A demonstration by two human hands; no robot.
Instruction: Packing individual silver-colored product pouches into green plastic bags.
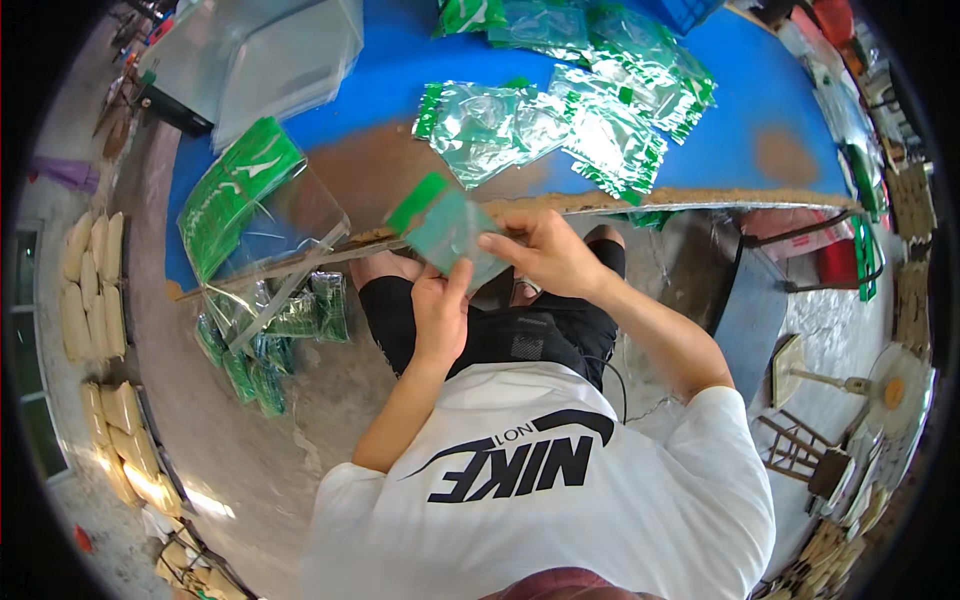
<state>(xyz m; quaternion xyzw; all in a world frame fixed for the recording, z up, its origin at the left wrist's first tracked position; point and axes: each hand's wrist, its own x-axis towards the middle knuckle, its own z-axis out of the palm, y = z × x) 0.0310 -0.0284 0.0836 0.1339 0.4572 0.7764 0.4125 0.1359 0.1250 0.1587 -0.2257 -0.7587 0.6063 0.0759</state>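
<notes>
In front of my lap I hold a small clear plastic bag (436, 226) with a green band at one end, just off the table's near edge. My left hand (441, 308) pinches its lower edge, thumb on top. On the opposite side, my right hand (548, 256) grips the bag between thumb and fingers. What lies inside the bag, if anything, I cannot make out. Beyond it, shiny clear packets with green ends (490, 130) lie overlapping on the blue table (385, 85). To the left, a larger stack of green-banded clear bags (245, 200) hangs partly over the table edge.
A translucent plastic box (285, 70) stands at the table's far left. Filled green packets (262, 365) lie on the floor at left. Several tan sacks (95, 285) are piled farther left. A fan (890, 392) and a wooden stool (800, 450) are at right.
</notes>
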